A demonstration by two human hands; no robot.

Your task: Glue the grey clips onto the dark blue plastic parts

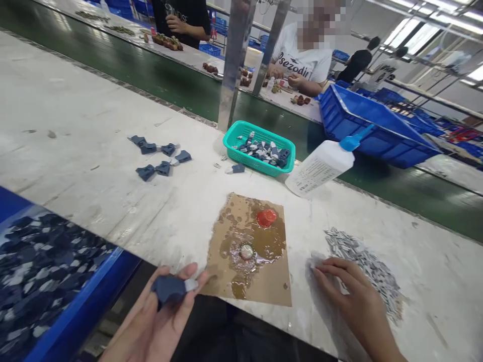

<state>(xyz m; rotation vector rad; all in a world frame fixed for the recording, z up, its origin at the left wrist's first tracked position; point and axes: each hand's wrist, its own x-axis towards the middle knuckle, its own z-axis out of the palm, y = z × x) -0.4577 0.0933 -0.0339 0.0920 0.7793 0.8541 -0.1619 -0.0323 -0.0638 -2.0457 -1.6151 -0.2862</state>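
Note:
A dark blue piece (169,290) with a pale tip lies in my left hand (162,322), its fingers curled around it at the table's front edge. My right hand (350,291) touches the table beside a pile of small grey pieces (372,269); its thumb and index finger are together, and whatever is between them is too small to name. Between the hands lies a brown cardboard sheet (222,279), wet with clear liquid, bearing a red cap (266,217) and a small round item (246,252).
A green basket (260,168) of blue and grey pieces stands behind the cardboard, beside a white bottle (320,166). More blue pieces (162,168) lie left. A blue bin (86,301) is lower left. People (302,65) sit across the green belt (181,90).

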